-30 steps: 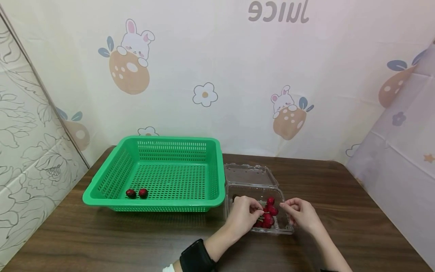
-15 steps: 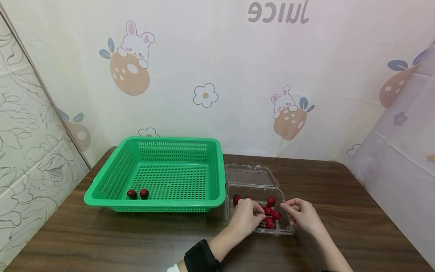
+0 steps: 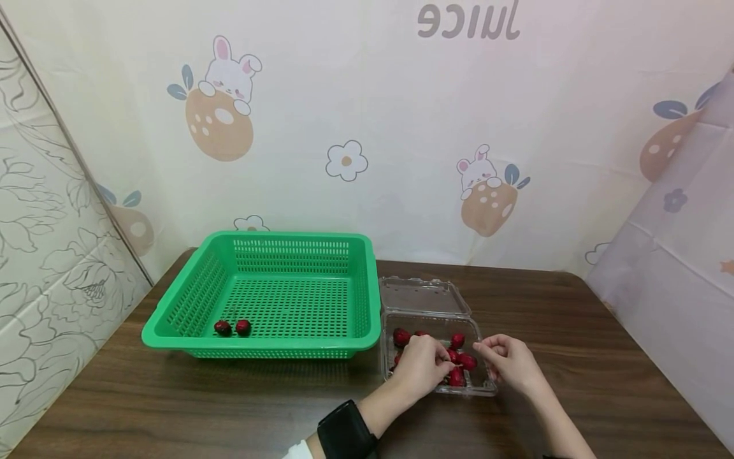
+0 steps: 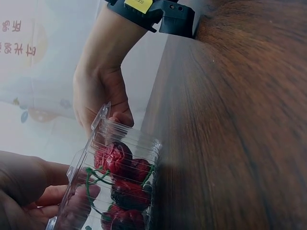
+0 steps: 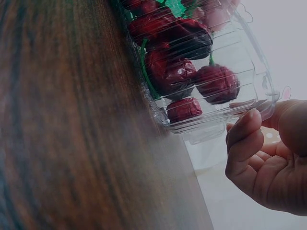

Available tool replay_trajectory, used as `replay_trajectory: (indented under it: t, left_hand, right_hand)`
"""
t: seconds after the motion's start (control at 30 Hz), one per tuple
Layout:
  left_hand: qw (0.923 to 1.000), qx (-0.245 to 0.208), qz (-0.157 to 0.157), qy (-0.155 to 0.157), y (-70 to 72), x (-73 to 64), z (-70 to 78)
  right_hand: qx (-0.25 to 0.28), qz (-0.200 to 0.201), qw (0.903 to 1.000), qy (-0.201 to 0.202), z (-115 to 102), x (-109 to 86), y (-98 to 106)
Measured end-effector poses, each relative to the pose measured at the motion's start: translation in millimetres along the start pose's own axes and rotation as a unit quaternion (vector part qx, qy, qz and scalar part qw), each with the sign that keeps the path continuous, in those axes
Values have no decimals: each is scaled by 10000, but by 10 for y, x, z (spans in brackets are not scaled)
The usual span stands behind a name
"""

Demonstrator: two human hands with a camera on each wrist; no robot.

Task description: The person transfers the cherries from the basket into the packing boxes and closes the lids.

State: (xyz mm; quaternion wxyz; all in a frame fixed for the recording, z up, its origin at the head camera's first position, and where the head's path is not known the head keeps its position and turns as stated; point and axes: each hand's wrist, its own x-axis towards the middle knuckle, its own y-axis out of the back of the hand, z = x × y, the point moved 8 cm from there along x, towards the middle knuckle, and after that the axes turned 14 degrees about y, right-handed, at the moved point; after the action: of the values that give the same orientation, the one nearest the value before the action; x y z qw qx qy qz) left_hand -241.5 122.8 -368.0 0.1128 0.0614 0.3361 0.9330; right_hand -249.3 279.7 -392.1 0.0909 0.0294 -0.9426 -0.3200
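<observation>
A clear plastic clamshell box [image 3: 424,322] holds several dark red cherries [image 3: 457,377] with green stems. My left hand [image 3: 420,366] reaches in over its near left side and pinches a cherry stem [image 4: 89,184] between thumb and fingertips, close above the fruit. Part of the cherries is hidden under this hand. At the box's right side, my right hand [image 3: 509,362] grips the rim with thumb and curled fingers; the right wrist view shows the thumb and fingers [image 5: 245,132] right at the plastic edge.
A green plastic basket [image 3: 260,343] stands left of the box, with two cherries [image 3: 243,327] near its front wall. The box's lid [image 3: 423,296] lies folded back. Beneath them is a dark wooden table [image 3: 229,401], with a printed curtain [image 3: 395,210] behind.
My left hand has shifted slightly right with the stem, and a cherry by its fingertips has moved right too. More cherries show on the box's left. My right hand stays put.
</observation>
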Motion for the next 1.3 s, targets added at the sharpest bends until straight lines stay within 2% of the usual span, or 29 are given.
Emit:
replay_trajectory:
  t: [0.3, 0.77, 1.03, 1.3]
  left_hand:
    - [9998, 121, -126, 7, -30, 5, 48]
    - [9986, 457, 82, -252, 66, -66, 121]
    - [9970, 562, 242, -475, 201, -131, 187]
    - [9940, 757, 493, -611, 417, -176, 191]
  right_hand:
    - [-47, -8, 10000, -14, 11, 3, -2]
    - [99, 27, 9999, 24, 4, 17, 3]
    - [125, -15, 9999, 46, 10, 19, -8]
    - [114, -31, 9999, -21, 20, 19, -4]
